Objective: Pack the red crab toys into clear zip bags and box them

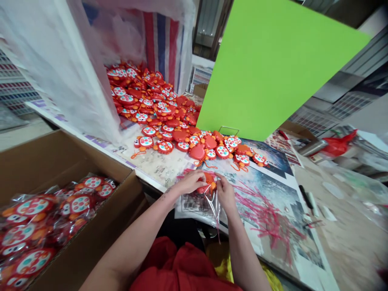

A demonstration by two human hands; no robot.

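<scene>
My left hand (190, 182) and my right hand (224, 190) are both closed around one red-orange crab-shaped toy (208, 180) and the clear plastic bag (209, 202) it sits in, at the near edge of the table. The bag hangs down below my fingers. Just beyond my hands lies a big heap of the same red toys (157, 109) with dotted white faces. A pile of thin pink ties (263, 214) lies to the right of my right hand.
An open cardboard box (100, 226) at my left holds several bagged toys (36, 226). A large clear plastic sack (75, 68) spills the heap. A green board (273, 68) stands behind. A black pen (304, 196) and red bag (336, 143) lie at right.
</scene>
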